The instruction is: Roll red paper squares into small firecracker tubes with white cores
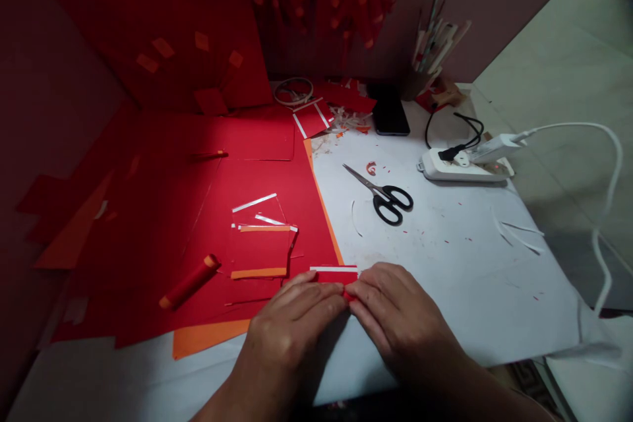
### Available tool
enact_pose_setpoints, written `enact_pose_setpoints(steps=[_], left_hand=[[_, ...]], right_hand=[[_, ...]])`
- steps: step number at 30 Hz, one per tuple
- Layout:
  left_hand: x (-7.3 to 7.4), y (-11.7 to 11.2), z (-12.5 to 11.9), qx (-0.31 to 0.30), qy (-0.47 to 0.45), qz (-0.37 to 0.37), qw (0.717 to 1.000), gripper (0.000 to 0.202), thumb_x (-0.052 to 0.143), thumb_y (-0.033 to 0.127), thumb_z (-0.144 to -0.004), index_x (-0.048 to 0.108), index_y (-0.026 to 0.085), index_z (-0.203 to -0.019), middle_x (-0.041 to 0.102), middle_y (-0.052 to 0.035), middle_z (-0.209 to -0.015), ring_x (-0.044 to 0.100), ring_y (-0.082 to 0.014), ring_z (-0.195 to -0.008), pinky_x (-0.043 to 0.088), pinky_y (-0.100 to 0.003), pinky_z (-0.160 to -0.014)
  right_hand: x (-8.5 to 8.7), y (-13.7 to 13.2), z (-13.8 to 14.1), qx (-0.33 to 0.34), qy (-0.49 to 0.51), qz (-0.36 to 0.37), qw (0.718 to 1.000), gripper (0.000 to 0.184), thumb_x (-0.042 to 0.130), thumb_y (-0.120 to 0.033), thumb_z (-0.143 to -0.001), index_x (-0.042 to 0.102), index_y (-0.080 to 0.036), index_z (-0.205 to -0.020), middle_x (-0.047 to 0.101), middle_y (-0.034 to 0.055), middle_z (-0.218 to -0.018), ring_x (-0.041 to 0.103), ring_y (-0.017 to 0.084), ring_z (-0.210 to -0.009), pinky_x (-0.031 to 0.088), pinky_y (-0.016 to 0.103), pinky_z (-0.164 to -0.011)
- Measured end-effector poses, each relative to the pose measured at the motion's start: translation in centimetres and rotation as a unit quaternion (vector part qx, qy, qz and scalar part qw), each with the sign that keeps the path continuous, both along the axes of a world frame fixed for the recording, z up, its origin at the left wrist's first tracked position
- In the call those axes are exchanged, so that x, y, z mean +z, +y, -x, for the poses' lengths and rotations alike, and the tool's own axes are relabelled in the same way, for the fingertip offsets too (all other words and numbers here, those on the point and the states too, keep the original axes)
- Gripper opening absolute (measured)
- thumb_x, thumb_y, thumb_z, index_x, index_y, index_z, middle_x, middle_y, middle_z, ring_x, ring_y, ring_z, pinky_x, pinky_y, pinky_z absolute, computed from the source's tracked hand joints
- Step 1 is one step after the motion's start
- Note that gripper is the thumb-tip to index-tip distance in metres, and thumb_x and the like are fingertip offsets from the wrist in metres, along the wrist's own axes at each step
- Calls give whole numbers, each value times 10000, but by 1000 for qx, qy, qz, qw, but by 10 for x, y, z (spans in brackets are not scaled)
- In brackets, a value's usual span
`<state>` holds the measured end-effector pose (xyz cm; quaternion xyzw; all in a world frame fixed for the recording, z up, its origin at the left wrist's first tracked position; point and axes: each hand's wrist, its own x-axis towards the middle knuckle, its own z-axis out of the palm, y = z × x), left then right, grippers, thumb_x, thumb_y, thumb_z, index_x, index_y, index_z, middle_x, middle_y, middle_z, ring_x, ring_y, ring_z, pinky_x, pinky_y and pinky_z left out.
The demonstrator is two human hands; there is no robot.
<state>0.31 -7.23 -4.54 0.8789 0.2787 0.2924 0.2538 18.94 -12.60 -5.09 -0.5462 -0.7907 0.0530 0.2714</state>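
My left hand point(293, 323) and my right hand point(395, 310) meet at the table's near edge, fingers pressed together on a small red paper piece point(336, 275) with a white strip along its top edge. Most of the piece is hidden under my fingertips. A rolled red paper tube point(190, 281) lies to the left of my left hand. Small cut red pieces with white and orange strips point(262, 241) lie just beyond my hands on a big red sheet point(198, 211).
Black-handled scissors point(383, 194) lie on the white table cover point(445, 257). A white power strip point(462, 165) with plugged cables sits at the right. A dark phone point(390, 115), a tape ring point(294, 90) and a cup of sticks point(430, 56) stand at the back. Red sheets lean on the left wall.
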Motion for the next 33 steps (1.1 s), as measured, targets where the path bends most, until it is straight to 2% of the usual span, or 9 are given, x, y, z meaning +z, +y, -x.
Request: enact_pose_setpoints(steps=[4, 12, 18, 22, 27, 33], left_hand=[[-5, -1, 2, 5, 11, -24, 1000, 250, 475, 96, -942, 642, 147, -1121, 783, -85, -1006, 739, -207, -910, 595, -430, -891], [-5, -4, 4, 61, 17, -56, 996, 200, 486, 106, -974, 668, 130, -1053, 736, -92, -928, 646, -220, -880, 522, -425, -836], [-5, -5, 3, 61, 6, -56, 997, 220, 440, 113, -992, 657, 128, -1026, 728, -88, -888, 643, -222, -854, 519, -418, -828], [-5, -7, 2, 69, 5, -20, 997, 179, 492, 107, -959, 656, 174, -986, 705, -52, -816, 640, -207, -784, 534, -387, -771], [-6, -9, 1, 93, 4, -7, 996, 166, 520, 87, -937, 647, 182, -987, 690, -41, -808, 633, -189, -761, 534, -350, -741], [-6, -7, 4, 75, -2, -21, 997, 168, 496, 85, -952, 631, 133, -1039, 685, -68, -824, 618, -200, -761, 517, -354, -706]], right_hand=[[2, 3, 1, 10, -2, 28, 1000, 267, 447, -33, -955, 693, -79, -859, 664, 148, -831, 535, 264, -798, 453, 420, -727], [3, 6, 2, 20, 5, 72, 997, 241, 434, -63, -960, 659, -71, -875, 606, 138, -791, 481, 257, -765, 399, 404, -698], [6, 7, 0, 14, -19, 85, 996, 255, 449, -103, -961, 652, -116, -807, 593, 108, -760, 462, 246, -732, 376, 388, -666], [6, 7, 2, 15, -25, 77, 997, 251, 467, -136, -973, 674, -131, -832, 619, 111, -813, 500, 256, -785, 385, 393, -696], [3, 5, 5, 63, -29, 72, 995, 247, 451, -52, -948, 686, -126, -949, 629, 88, -829, 504, 234, -756, 388, 370, -675], [8, 9, 7, 100, -71, 39, 992, 277, 433, 38, -881, 679, -90, -870, 637, 124, -827, 512, 246, -746, 392, 379, -660]])
